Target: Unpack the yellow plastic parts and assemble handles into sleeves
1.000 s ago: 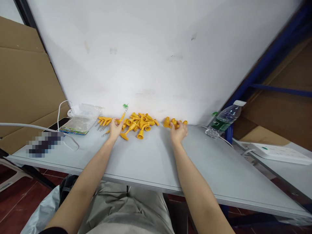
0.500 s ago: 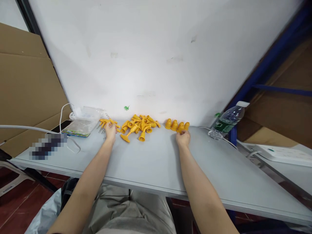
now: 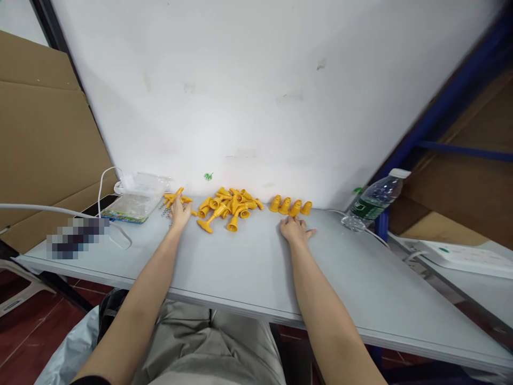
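Observation:
My left hand [image 3: 181, 215] is at the left end of the yellow parts, its fingers closed on a yellow T-shaped corkscrew handle [image 3: 179, 193] that tilts upward. A short bit of metal spiral shows by the fingers. More such handles and loose metal spirals [image 3: 163, 208] lie around that hand. My right hand [image 3: 294, 230] rests on the table, open, with one finger spread out to the right. Its fingertips are just in front of several yellow bell-shaped cups [image 3: 295, 207] standing in a row. Between the hands lies a heap of yellow handles and cups [image 3: 230, 206].
Clear plastic bags [image 3: 134, 206], a dark phone [image 3: 100, 206] and a white cable [image 3: 99, 187] lie on the left. A water bottle [image 3: 372, 203] leans at the right. A white wall [image 3: 256, 107] rises behind the grey table [image 3: 236, 267].
My right hand has let go of a cup in the row, drawn back slightly to the left and opened. My left hand has turned, tilting a handle up.

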Demonstrator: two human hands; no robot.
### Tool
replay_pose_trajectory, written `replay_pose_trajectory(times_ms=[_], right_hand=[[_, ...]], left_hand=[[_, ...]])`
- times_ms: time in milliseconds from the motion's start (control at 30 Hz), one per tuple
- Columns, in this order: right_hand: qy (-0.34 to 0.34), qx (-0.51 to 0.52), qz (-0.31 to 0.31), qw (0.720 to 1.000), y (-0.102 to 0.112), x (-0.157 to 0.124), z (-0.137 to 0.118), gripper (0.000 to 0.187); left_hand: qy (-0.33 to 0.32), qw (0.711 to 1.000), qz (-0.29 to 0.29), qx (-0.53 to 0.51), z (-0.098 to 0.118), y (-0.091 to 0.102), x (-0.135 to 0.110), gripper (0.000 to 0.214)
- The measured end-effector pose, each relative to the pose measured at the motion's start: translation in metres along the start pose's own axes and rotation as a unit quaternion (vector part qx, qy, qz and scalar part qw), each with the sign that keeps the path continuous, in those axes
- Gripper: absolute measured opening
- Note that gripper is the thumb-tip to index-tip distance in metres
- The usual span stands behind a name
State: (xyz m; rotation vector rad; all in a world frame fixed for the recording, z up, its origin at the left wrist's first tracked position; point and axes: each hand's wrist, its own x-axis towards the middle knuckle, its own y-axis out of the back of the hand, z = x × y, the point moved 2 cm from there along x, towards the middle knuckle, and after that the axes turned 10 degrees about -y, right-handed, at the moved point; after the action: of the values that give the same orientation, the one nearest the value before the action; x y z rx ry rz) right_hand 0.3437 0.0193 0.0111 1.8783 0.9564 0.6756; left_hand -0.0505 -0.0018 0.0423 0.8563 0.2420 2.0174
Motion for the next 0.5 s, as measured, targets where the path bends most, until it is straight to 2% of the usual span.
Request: replay_pose_trajectory(times_ms=[100, 200, 333, 400, 500], right_hand=[[0.010, 0.003, 0.006, 1.000, 0.000, -0.003, -0.001, 0.047], [-0.009, -0.006, 0.005, 1.000, 0.001, -0.006, -0.004, 0.045], [-0.009, -0.007, 0.015, 1.000, 0.005, -0.011, -0.009, 0.041], [0.009, 0.003, 0.038, 0.999, 0.007, -0.016, -0.013, 0.040], [0.077, 0.035, 0.083, 0.993, 0.013, -0.025, -0.025, 0.036]], left_hand=[[0.013, 0.996, -0.044, 0.071, -0.003, 0.000, -0.003, 0.056], [-0.024, 0.989, -0.087, 0.121, -0.004, -0.001, -0.005, 0.055], [-0.034, 0.982, -0.093, 0.163, -0.011, -0.002, -0.004, 0.046], [-0.037, 0.980, -0.089, 0.172, -0.013, -0.003, -0.003, 0.040], [-0.036, 0.979, -0.098, 0.174, -0.013, -0.005, -0.002, 0.039]])
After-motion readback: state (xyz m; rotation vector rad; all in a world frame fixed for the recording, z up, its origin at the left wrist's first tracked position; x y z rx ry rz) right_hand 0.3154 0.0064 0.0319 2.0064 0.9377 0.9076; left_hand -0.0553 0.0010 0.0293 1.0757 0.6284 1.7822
